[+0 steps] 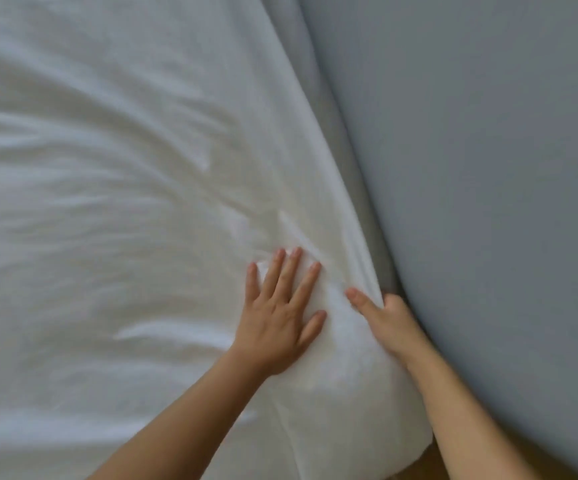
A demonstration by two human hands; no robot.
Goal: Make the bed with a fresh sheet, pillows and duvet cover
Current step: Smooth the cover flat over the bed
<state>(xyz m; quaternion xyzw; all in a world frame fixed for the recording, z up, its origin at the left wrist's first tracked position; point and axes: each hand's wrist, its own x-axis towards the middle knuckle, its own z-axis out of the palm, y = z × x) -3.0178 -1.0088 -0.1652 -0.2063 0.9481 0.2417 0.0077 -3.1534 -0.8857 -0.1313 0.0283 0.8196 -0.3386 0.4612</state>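
Hands at near bed (396,434) corner.
Left hand (280,317) flat on sheet (124,202), fingers released; right hand (386,318) fingers grasping sheet edge beside grey wall (488,168).

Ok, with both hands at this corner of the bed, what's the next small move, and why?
Probably tug the sheet further down at its edge with the right hand, whose fingers curl over it into the gap by the grey wall, while the flat left hand pins the cloth. Creases fan out from this corner, so it looks slack.

Soft, even daylight; faint motion blur; wide-angle curving at edges
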